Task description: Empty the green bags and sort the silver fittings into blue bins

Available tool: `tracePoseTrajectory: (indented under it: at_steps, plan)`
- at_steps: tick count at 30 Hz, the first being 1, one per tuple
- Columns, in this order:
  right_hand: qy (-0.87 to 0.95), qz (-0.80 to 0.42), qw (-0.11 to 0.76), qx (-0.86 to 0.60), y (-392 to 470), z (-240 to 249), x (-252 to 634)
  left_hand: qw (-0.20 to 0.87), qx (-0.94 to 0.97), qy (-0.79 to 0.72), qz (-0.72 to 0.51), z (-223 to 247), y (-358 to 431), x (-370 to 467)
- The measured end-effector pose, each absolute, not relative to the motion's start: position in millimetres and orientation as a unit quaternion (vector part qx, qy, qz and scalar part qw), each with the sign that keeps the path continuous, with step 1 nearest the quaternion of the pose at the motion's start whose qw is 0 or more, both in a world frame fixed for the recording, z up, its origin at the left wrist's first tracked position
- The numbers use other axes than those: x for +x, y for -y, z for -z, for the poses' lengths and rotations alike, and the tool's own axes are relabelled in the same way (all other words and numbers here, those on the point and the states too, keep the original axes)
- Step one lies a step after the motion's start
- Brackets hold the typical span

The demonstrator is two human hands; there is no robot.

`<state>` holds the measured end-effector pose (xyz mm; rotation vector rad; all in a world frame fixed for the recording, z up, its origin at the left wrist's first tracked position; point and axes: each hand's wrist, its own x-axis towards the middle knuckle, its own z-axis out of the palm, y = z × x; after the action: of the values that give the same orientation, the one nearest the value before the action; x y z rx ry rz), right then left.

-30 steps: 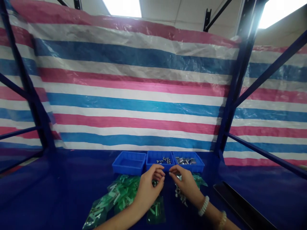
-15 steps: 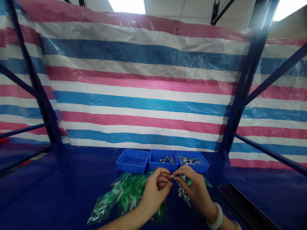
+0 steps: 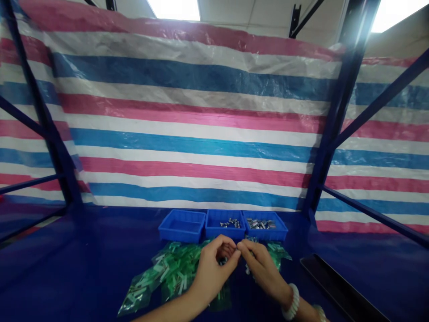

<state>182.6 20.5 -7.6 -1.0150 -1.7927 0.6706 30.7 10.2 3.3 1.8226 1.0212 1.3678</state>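
Observation:
My left hand [image 3: 213,269] and my right hand [image 3: 263,267] meet at the fingertips, just in front of the blue bins. Thumb and index finger of each are closed in a pinch around a small metal part, now almost wholly covered by the fingers; its exact kind cannot be made out. Beneath and left of my left hand lie green-tinted clear plastic bags [image 3: 181,264] with pale strips and small parts inside. Loose silvery metal pieces [image 3: 247,269] on the table are partly hidden behind my right hand.
Three blue bins stand side by side: the left bin [image 3: 182,233] shows a bare floor, the middle bin [image 3: 225,232] and right bin [image 3: 266,234] hold small metal parts. A long dark tray [image 3: 335,286] lies at right. Blue rack posts [image 3: 330,129] flank the striped sheet [image 3: 201,138].
My hands have drawn closer, and the fingertips now touch. The silvery part that showed between them is nearly hidden. My right hand covers more of the loose pieces. The view has shifted slightly.

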Motion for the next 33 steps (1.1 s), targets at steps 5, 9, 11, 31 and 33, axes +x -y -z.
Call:
tracePoseTrajectory:
  at_steps: [5, 9, 11, 31, 33]
  plan:
    - [0.69, -0.253, 0.526, -0.429, -38.5, 3.4, 202.8, 0.137, 0.766, -0.404, -0.481, -25.6, -49.7, 34.2]
    - [0.759, -0.21, 0.431, -0.44, -46.8, 1.2, 219.1, 0.084, 0.799, -0.415, -0.428, -30.2, -76.5, 35.7]
    - [0.82, -0.182, 0.349, -0.415, -45.5, 0.6, 224.5, 0.066, 0.809, -0.421, -0.406, -25.6, -73.6, 33.9]
    - [0.834, -0.181, 0.403, -0.33, -35.2, -11.8, 219.1, 0.174, 0.775, -0.421, -0.437, 1.8, -13.5, 22.5]
    - [0.825, -0.188, 0.423, -0.325, -32.2, -14.1, 217.9, 0.208, 0.763, -0.429, -0.438, 2.5, -10.8, 25.6]
